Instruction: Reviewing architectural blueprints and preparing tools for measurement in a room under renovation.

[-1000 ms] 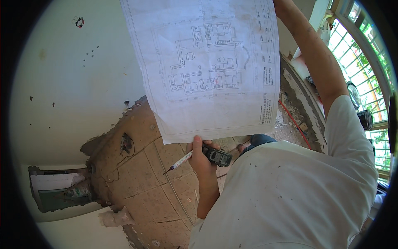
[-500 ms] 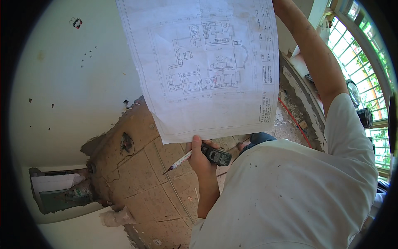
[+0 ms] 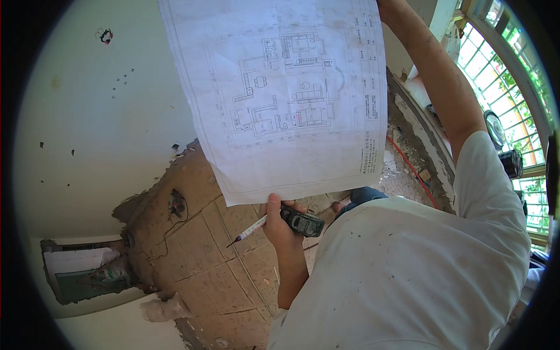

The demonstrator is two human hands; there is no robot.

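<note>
A creased white sheet with a printed floor plan [image 3: 280,163] fills the upper middle. My right hand [image 3: 388,9], partly out of view at the top, grips its upper right edge. Below the sheet, my left hand [image 3: 280,227] is closed on a slim white pen [image 3: 251,227] with a dark tip, pointing down-left, and a dark chunky handheld device [image 3: 303,220]. The left thumb is at the sheet's lower edge; whether it presses on the paper I cannot tell.
A worn tiled floor [image 3: 221,280] holds a small tool with a cord [image 3: 176,204]. A chipped pale wall [image 3: 93,128] has an opening [image 3: 81,262] at lower left. At right are a red hose [image 3: 408,163] among rubble and a barred window [image 3: 484,64].
The sheet and my right hand have shifted slightly to the left; the sheet's lower edge has dropped a little. My left hand has moved slightly left with the pen and device.
</note>
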